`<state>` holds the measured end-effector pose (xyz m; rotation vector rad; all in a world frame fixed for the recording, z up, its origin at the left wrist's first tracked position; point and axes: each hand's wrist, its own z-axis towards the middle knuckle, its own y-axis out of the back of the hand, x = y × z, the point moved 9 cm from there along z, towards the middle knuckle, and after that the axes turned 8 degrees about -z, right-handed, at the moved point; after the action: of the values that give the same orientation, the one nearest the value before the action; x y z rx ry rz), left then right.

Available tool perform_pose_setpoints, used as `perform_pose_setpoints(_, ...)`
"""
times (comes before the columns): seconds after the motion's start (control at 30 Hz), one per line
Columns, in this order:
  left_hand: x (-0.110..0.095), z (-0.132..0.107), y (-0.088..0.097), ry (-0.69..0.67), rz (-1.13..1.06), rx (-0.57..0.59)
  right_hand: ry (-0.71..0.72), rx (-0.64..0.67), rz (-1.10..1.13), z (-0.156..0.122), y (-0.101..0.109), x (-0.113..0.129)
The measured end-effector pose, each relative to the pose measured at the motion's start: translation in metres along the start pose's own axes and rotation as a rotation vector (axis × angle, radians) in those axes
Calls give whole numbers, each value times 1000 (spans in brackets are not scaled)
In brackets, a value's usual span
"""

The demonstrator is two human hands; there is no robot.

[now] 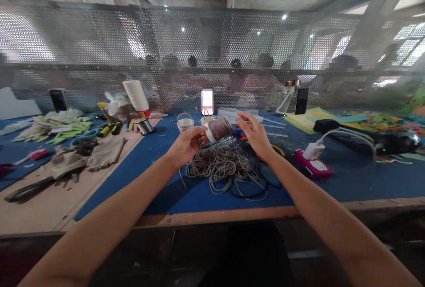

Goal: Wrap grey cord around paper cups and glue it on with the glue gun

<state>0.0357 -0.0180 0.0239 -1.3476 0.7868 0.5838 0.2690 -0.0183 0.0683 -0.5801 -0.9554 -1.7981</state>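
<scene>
My left hand (191, 144) is closed on a small white cup (219, 129) with greyish-brown cord or patterning around its side. It is tipped over sideways above the table. To its right, my right hand (253, 133) is raised with fingers bent and apart, close to the cup's end; nothing shows in it. Under both hands lies a loose heap of grey cord (222, 167), with a black cable (260, 194) along its right side. A small white bucket-like cup with a handle (185, 122) stands behind my left hand.
On the left are work gloves (106, 152), a stack of paper cups (134, 96) and a tilted metal tin (145, 126). A magenta power block (313, 164) with a white plug sits right. Perforated metal screen (212, 39) rises behind the blue tabletop (159, 194).
</scene>
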Motion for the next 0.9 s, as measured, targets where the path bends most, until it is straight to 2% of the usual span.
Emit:
perform_pose_setpoints(0.1,-1,1,-2,-30,44,37,5,-165,-122,10,27,-18)
perform_pose_setpoints(0.2,-1,0,-2,-55,106,41,20,-174,-147,11,32,-22)
perform_pose_setpoints(0.27,-2,-2,-5,-81,148,49,77,-141,-145,6,25,-10)
perform_pose_setpoints(0.37,-5,-5,-11,-127,219,88,225,-64,-178,-5,8,22)
perform_pose_setpoints(0.47,-5,-8,-17,-165,310,134,295,60,-223,-15,-12,42)
perform_pose_setpoints(0.6,-4,-12,-23,-215,466,187,318,160,-265,-21,-27,45)
perform_pose_setpoints(0.73,-5,-15,-28,-266,606,218,333,120,-276,-21,-26,44)
perform_pose_setpoints(0.9,-4,-15,-28,-269,659,211,349,92,-319,-22,-25,46)
